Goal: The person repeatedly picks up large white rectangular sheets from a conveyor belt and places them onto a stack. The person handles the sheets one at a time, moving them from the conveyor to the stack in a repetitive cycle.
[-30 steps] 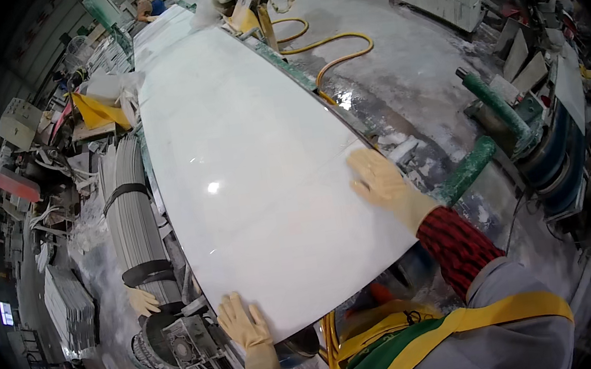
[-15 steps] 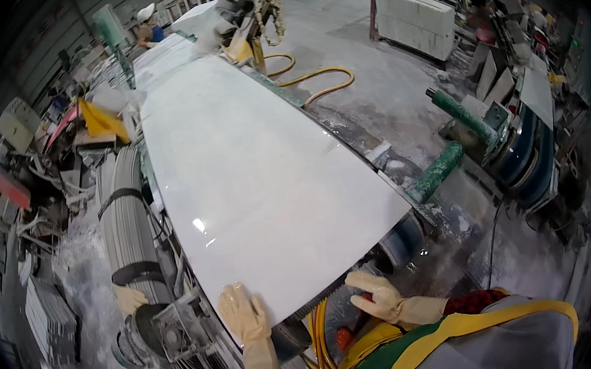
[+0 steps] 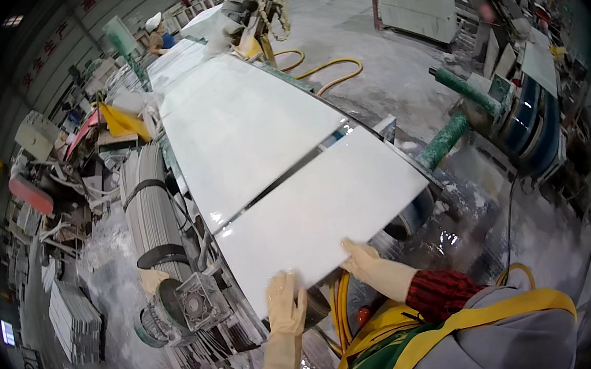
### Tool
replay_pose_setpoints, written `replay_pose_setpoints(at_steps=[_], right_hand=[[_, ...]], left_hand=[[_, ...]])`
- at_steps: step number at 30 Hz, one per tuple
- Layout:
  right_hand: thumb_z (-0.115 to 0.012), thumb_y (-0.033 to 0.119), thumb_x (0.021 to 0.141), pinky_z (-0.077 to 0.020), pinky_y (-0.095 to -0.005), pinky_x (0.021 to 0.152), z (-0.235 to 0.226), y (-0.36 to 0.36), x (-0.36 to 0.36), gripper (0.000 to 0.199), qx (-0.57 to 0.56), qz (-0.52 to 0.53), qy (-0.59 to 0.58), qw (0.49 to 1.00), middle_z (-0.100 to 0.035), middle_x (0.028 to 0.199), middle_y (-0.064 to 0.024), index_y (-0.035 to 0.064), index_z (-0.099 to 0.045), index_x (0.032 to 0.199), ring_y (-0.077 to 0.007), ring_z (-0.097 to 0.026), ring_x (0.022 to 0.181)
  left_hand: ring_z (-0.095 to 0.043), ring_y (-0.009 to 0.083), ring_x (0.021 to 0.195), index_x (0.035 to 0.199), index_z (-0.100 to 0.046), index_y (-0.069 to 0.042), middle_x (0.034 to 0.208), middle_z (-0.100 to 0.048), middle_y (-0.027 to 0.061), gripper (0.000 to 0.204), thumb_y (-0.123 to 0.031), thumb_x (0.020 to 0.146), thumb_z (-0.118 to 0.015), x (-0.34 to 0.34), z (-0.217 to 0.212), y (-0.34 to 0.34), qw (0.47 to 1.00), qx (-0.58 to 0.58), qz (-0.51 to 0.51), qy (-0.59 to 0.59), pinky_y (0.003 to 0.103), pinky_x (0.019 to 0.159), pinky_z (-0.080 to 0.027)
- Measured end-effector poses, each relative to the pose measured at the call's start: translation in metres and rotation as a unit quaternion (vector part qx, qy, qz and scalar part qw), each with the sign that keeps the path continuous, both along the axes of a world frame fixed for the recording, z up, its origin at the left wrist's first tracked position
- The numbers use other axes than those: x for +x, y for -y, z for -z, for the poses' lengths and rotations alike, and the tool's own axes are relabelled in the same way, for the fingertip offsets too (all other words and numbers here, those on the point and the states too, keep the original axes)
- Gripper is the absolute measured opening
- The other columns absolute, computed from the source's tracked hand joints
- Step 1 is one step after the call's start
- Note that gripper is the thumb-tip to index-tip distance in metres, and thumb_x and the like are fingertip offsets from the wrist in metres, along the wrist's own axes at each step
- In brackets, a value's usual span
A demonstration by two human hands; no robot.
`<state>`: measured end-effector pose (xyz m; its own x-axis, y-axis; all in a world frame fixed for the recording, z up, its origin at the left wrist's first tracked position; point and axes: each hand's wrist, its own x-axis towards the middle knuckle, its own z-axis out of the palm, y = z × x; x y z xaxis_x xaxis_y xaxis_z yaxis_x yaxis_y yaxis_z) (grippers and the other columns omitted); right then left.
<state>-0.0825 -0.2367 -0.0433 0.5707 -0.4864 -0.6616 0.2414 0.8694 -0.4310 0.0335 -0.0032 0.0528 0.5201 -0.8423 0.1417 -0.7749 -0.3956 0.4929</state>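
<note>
The slab (image 3: 321, 214) is plain white and shiny. Both hands wear pale cream gloves: left hand (image 3: 285, 307), right hand (image 3: 368, 264). The sleeves (image 3: 438, 291) are red and black checks. The apron (image 3: 418, 343) is green with yellow straps. A hose (image 3: 329, 70) is yellow. The roller (image 3: 445, 140) is speckled green. The floor (image 3: 357, 22) is grey.

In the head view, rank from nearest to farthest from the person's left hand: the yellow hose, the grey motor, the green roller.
From the left hand:
1. Grey motor, just to its left.
2. Yellow hose, far ahead on the floor.
3. Green roller, right of the white slab; nearly as far, too close to call.
</note>
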Motion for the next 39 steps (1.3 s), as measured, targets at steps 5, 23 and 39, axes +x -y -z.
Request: replay_pose_setpoints(at_steps=[5, 23, 39], right_hand=[[-0.053, 0.021, 0.119, -0.0549, -0.0445, 0.122, -0.027, -0.058, -0.111, 0.043, 0.011, -0.075, -0.057, 0.995, -0.062, 0.153, -0.0147, 0.0006, -0.047, 0.157, -0.0306, -0.064, 0.139], [-0.065, 0.030, 0.115, -0.0463, -0.0386, 0.127, 0.013, -0.047, -0.192, 0.050, 0.206, -0.214, -0.076, 0.952, -0.054, 0.162, -0.0093, 0.0094, -0.052, 0.158, -0.0239, -0.055, 0.148], [-0.081, 0.017, 0.100, -0.0578, -0.0353, 0.093, -0.107, 0.247, -0.362, 0.033, -0.411, 0.085, -0.050, 0.906, -0.076, 0.115, -0.0058, 0.0025, -0.073, 0.128, -0.0171, -0.071, 0.102]], left_hand=[[-0.046, 0.0501, 0.147, 0.154, -0.058, -0.006, 0.160, -0.053, 0.0271, 0.064, -0.031, 0.098, -0.075, 0.015, 0.025, 0.024, 0.992, -0.021, 0.061, 0.104, 0.059, 0.126, -0.034], [-0.077, 0.0396, 0.112, 0.115, -0.082, 0.000, 0.114, -0.081, 0.0248, 0.068, -0.059, 0.083, -0.088, 0.047, -0.060, 0.114, 0.976, 0.211, -0.024, -0.047, 0.046, 0.098, -0.059], [-0.047, 0.0059, 0.069, 0.082, -0.071, 0.001, 0.073, -0.060, -0.0045, 0.046, -0.037, 0.105, -0.079, -0.109, -0.076, 0.362, 0.911, -0.194, 0.080, -0.356, 0.028, 0.060, -0.034]])
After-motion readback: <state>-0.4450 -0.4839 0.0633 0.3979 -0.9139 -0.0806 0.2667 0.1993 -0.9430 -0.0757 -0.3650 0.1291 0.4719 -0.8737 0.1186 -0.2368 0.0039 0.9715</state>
